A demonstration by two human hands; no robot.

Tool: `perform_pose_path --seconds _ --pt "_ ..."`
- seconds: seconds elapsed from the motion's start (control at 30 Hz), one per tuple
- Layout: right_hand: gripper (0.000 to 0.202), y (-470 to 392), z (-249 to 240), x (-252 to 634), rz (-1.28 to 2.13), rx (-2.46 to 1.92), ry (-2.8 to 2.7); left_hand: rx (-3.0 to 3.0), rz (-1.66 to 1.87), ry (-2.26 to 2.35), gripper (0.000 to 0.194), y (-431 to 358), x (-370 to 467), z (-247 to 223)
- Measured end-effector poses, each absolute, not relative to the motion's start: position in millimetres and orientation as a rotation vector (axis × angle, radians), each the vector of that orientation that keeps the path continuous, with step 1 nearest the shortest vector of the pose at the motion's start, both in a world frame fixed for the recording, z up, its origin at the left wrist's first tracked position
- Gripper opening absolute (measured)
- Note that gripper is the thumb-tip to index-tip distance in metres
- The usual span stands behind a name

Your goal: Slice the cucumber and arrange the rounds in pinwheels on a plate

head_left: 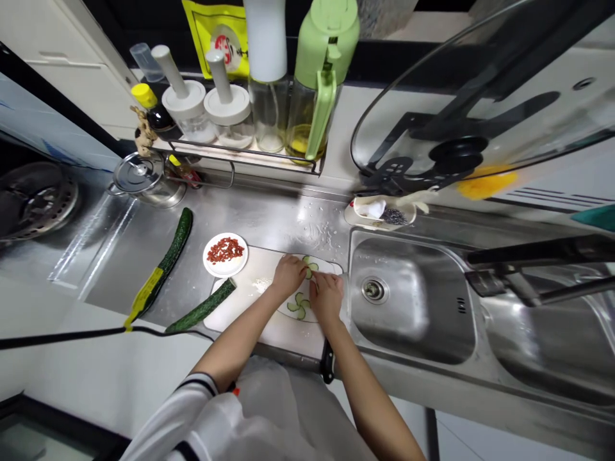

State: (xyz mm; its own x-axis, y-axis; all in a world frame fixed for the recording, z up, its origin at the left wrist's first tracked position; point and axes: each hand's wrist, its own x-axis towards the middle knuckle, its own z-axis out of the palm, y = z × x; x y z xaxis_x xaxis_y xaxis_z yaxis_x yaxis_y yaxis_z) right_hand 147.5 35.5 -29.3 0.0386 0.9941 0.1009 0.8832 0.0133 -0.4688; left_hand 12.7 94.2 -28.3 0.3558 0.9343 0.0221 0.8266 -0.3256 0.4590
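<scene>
Thin cucumber slices (300,306) lie fanned in a flower-like cluster on a white plate (287,312), which rests on a white cutting board (245,301). A second cluster shows beyond my fingers at the plate's far side. My left hand (289,274) reaches in from the left, fingers bent and pinching at a slice there. Facing it, my right hand (327,296) also has its fingers drawn together over the slices, its fingertips close to the left ones. The fingers partly hide what they pinch. A black knife handle (327,363) juts from the board's near edge.
Left of the board are a cut cucumber (204,308), a whole cucumber (173,250) with yellow wrap, and a small plate of red berries (225,251). A lidded pot (148,179) stands behind. Seasoning jars (230,115) line the shelf. At right is a sink (408,301).
</scene>
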Motion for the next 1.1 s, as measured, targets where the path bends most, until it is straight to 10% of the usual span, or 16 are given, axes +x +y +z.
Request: perform_pose_path --seconds 1.1 --pt "0.035 42.8 -29.2 145.8 0.387 -1.939 -1.943 2.183 0.391 1.6 0.018 89.5 15.8 -33.6"
